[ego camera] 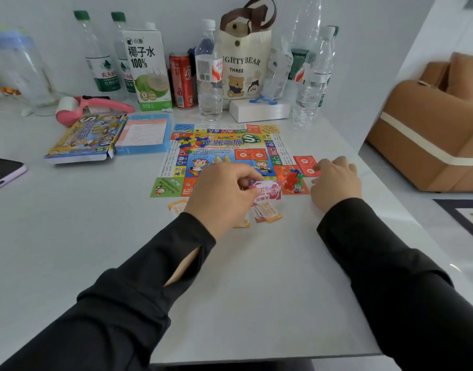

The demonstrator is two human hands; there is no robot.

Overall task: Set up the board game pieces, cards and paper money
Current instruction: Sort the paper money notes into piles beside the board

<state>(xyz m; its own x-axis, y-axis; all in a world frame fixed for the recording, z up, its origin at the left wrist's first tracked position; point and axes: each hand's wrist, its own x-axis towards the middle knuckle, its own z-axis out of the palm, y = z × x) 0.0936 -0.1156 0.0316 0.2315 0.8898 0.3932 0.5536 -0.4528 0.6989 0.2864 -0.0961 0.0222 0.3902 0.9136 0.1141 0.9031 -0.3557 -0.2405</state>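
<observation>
Left hand (pixel 224 194) is pinching a pink bill (pixel 267 190), covering the board (pixel 165 187); right hand (pixel 335 180), by the red card (pixel 305 163), grip unclear.

The white carton (pixel 147 65) at the far left reads "小象" on top, then "椰子水 100%" in big black type, with "1L" low on its green band. The green-capped bottle (pixel 102 68) to its left shows "农夫山" on its label. The cream tote bag (pixel 243 68) at the far middle reads "IGHTYBEAR" and "THREE". The game board (pixel 176 162) carries "世界之旅" across its centre beside a large white "S", and a red panel (pixel 250 154) marked "机" and "会". The game box (pixel 85 137) shows an "S" at 2 corners. Print on the pink note (pixel 267 190) in the left hand (pixel 222 194) is too blurred to read.
</observation>
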